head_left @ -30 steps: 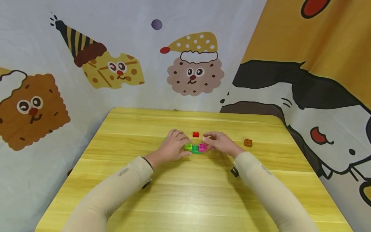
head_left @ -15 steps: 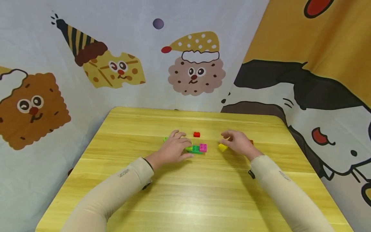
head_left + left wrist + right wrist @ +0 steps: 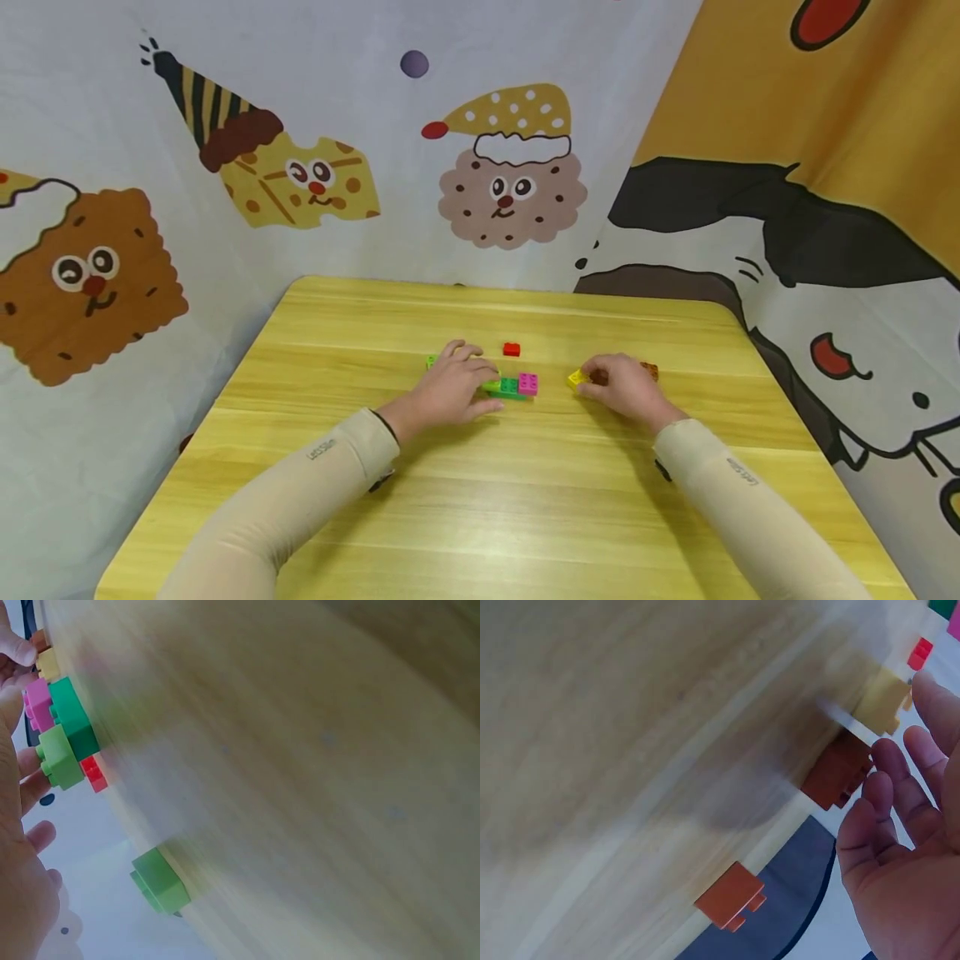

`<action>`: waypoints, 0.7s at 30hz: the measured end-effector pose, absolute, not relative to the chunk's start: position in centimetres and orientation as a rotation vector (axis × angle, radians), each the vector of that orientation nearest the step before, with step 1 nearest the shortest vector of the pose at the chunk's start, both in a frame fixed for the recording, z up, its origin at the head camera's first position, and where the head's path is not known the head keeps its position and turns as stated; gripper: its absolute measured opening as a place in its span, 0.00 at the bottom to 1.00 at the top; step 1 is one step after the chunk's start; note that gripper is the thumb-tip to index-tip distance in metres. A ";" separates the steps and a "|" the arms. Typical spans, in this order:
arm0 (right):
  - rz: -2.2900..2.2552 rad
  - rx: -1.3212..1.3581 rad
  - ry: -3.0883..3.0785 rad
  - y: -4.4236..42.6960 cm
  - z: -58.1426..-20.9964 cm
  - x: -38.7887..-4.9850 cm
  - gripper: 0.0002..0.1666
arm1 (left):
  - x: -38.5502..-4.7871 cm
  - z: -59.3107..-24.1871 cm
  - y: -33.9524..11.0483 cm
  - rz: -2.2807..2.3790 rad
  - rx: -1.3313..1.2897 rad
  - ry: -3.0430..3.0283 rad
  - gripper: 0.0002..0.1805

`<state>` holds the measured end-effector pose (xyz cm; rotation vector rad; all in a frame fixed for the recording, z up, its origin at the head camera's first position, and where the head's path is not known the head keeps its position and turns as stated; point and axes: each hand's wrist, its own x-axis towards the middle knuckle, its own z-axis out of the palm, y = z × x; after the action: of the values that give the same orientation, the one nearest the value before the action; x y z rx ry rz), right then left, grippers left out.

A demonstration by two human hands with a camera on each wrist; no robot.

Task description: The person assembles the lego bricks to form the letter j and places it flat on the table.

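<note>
My left hand [image 3: 450, 385] lies over a light green brick [image 3: 61, 757], its fingertips touching that brick's studded side. The light green brick and a pink brick [image 3: 528, 383] sit on a longer green brick [image 3: 73, 718]. My right hand [image 3: 626, 387] is low over the table, fingers loosely bent beside a yellow brick [image 3: 577, 379] and a dark brown brick [image 3: 838, 769]. In the right wrist view its fingertips reach the dark brown brick's studs, with the thumb near the yellow one; no firm grip shows.
A small red brick [image 3: 512, 349] lies behind the joined bricks. Another light green brick [image 3: 160, 880] lies beyond my left hand. An orange-brown brick [image 3: 651, 370] is right of my right hand. All stand on the wooden table [image 3: 480, 508], with a printed cloth [image 3: 337, 250] behind.
My right hand has left the pink brick, moved right and lowered beside the yellow and dark brown bricks. The left hand stays over the light green brick.
</note>
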<state>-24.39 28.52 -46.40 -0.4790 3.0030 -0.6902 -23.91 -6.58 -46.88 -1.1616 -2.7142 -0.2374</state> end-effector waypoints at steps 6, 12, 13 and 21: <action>-0.581 -0.520 3.047 27.9 -46.9 -24.5 0.19 | -23.9 -47.0 -6.6 -0.237 -1.158 -2.719 0.28; -0.572 -0.530 3.035 26.9 -46.9 -24.8 0.18 | -23.8 -47.0 -6.6 -0.237 -1.148 -2.712 0.29; -0.574 -0.531 3.030 26.7 -46.9 -24.8 0.18 | -23.8 -47.0 -6.6 -0.241 -1.149 -2.710 0.29; -0.642 -0.546 3.008 23.9 -45.5 -25.4 0.18 | -23.7 -47.0 -6.5 -0.247 -1.149 -2.707 0.29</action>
<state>-25.41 23.89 -45.51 -0.5464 3.0076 -0.6416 -23.73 -6.52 -47.00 -1.1493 -2.7071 -0.2474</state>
